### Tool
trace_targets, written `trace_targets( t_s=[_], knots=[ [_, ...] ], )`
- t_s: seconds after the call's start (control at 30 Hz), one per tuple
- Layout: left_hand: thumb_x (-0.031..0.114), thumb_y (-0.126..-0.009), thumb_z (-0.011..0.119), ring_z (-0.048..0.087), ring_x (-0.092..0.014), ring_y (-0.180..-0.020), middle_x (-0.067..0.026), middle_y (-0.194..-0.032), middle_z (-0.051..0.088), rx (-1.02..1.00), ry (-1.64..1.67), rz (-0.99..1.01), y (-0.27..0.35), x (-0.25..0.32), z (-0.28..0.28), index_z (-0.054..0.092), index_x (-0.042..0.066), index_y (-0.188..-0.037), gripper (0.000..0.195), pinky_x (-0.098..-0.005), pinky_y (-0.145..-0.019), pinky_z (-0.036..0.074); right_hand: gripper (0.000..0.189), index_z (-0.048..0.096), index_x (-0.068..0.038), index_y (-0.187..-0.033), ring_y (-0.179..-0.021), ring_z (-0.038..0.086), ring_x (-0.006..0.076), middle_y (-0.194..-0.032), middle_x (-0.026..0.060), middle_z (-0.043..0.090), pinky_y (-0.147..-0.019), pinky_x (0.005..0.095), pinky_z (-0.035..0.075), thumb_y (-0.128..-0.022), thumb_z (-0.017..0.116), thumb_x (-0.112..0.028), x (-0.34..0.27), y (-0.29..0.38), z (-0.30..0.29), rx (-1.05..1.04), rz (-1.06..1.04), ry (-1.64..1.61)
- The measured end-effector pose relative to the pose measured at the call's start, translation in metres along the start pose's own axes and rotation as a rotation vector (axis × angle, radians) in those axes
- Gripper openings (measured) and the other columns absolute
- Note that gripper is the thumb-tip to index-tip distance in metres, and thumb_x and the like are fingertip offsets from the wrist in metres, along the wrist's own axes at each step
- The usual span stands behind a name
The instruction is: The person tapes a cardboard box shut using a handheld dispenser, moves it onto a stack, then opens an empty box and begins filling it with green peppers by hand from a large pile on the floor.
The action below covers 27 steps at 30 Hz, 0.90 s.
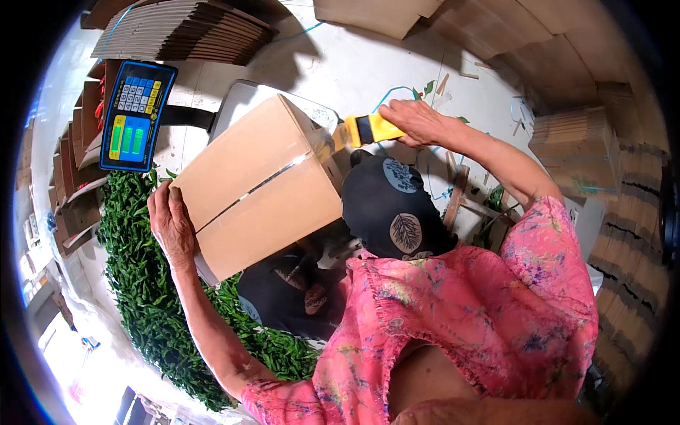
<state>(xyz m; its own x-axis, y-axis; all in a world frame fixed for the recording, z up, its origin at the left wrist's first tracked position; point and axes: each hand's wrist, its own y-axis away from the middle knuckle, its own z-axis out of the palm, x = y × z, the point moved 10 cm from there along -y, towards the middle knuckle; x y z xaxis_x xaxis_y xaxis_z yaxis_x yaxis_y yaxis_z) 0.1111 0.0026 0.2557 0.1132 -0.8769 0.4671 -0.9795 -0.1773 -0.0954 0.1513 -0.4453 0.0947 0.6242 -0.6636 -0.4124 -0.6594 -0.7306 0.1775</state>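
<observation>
A closed cardboard box [255,180] rests on the platform of a digital scale before me, its two top flaps meeting along a narrow gap. My left hand [172,223] presses flat against the box's left end, fingers over the top edge. In my right hand [417,122] is a yellow tape dispenser [374,130], held just off the box's far right end. Clear packing tape [324,144] runs from the dispenser to that end of the box and lies over the end of the seam. The dispenser's handle is mostly hidden by my fingers.
The scale's lit display and keypad [137,117] stand at the box's upper left. A large heap of green chili peppers [143,281] spreads at left. Flattened cartons [186,32] are stacked at the top, more cartons [574,149] at right. Blue strapping [390,95] and wood scraps litter the floor.
</observation>
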Motion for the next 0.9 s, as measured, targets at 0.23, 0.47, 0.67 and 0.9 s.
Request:
trace_targets(
  t_s=[0.23, 0.47, 0.67, 0.9],
  knots=[
    [0.032, -0.104, 0.052, 0.062, -0.033, -0.106, -0.0171, -0.116, 0.062, -0.008, -0.023, 0.036, -0.001, 0.000, 0.011, 0.064, 0.003, -0.122, 0.036, -0.0407, -0.094, 0.048, 0.032, 0.063, -0.005, -0.106, -0.084, 0.069, 0.0269, -0.090, 0.0086, 0.069, -0.063, 0.0444, 0.056, -0.077, 0.072, -0.016, -0.106, -0.088, 0.012, -0.238, -0.231, 0.464],
    [0.033, -0.105, 0.051, 0.056, -0.031, -0.122, -0.0176, -0.132, 0.057, 0.009, -0.040, -0.011, 0.003, -0.014, -0.002, 0.062, 0.005, -0.129, 0.039, -0.0404, -0.105, 0.043, 0.044, 0.064, -0.007, -0.109, -0.097, 0.070, 0.0311, -0.091, 0.0113, 0.072, -0.078, 0.0450, 0.056, -0.072, 0.077, -0.027, -0.027, -0.093, 0.046, -0.299, 0.047, 0.129],
    [0.047, -0.103, 0.046, 0.053, -0.035, -0.128, -0.0208, -0.140, 0.054, 0.055, -0.063, -0.196, 0.004, -0.034, -0.003, 0.054, 0.005, -0.141, 0.057, -0.0401, -0.108, 0.040, 0.073, 0.062, -0.003, -0.119, -0.100, 0.068, 0.0360, -0.104, 0.0209, 0.071, -0.086, 0.0418, 0.054, -0.071, 0.082, -0.055, 0.134, -0.016, 0.114, -0.218, 0.590, -0.521],
    [0.054, -0.104, 0.042, 0.063, -0.028, -0.112, -0.0166, -0.129, 0.065, 0.051, 0.033, -0.354, 0.009, -0.042, 0.002, 0.054, 0.005, -0.139, 0.061, -0.0368, -0.099, 0.047, 0.091, 0.045, -0.005, -0.146, -0.138, 0.038, 0.0359, -0.150, 0.0220, 0.042, -0.112, 0.0557, 0.032, -0.083, 0.068, -0.066, 0.116, -0.020, 0.095, -0.033, 0.661, -0.163]
  ],
)
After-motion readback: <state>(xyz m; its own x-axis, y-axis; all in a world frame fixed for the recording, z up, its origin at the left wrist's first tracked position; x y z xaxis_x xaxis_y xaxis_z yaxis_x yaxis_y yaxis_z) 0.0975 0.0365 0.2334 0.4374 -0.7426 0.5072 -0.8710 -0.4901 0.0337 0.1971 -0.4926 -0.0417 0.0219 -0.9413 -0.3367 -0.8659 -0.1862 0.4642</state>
